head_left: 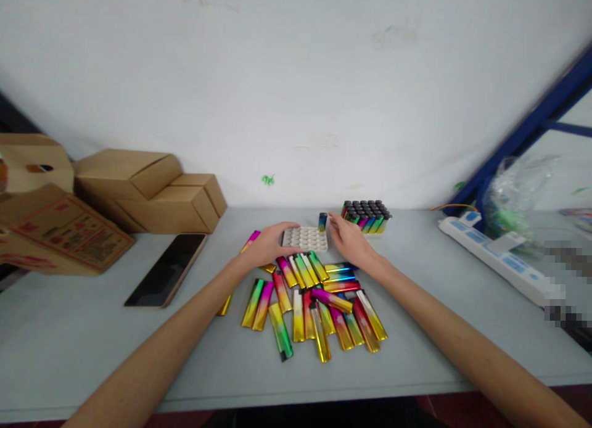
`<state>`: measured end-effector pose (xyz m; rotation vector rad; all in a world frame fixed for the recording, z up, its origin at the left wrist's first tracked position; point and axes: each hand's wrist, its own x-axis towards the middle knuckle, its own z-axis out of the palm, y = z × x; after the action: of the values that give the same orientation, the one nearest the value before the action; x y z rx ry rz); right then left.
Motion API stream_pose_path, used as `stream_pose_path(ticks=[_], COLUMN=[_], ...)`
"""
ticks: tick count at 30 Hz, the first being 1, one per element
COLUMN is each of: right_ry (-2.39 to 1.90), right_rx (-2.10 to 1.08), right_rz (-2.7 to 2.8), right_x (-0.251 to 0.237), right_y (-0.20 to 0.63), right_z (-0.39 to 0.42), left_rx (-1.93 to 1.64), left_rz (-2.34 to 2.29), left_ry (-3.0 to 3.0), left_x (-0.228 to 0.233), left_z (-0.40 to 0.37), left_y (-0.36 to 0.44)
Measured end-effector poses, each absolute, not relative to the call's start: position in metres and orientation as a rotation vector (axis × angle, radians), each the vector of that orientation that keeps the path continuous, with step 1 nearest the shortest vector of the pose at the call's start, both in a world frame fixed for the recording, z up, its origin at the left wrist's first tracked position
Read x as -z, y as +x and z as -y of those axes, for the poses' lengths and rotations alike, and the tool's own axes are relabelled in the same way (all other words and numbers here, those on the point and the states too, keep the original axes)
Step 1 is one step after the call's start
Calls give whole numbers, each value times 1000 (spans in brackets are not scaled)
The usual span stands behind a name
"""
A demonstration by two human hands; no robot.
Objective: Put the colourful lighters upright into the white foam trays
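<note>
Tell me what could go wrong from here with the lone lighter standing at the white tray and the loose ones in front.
The upright blue-and-gold, black-topped lighter stands alone at the far right corner of the white rectangular tray with round pockets; a bump from the right hand might tip it.

The right forearm passes close beside the loose, shiny multicoloured lighters, so it could sweep some aside.

If the left hand shifts, the tray might slide.

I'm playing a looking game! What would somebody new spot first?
Probably the shiny, colourful lighters strewn in the middle. Behind them, the left hand holds a white tray, with a blue lighter upright at its back right corner by the right hand. Black-topped lighters stand in tight rows beyond.
</note>
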<state>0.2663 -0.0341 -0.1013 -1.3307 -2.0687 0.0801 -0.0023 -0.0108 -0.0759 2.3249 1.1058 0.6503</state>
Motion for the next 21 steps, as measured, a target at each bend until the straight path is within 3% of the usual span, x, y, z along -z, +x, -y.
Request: stream_pose_path(ticks=[21], right_ry=[-1719], right_rx=[-113], right_rz=[1989], right_x=[99], right_y=[264], right_z=[16], left_rx=[-669], left_rz=[-1095], left_ry=[2380], left_x=[80], left_z=[8], left_y=[-2])
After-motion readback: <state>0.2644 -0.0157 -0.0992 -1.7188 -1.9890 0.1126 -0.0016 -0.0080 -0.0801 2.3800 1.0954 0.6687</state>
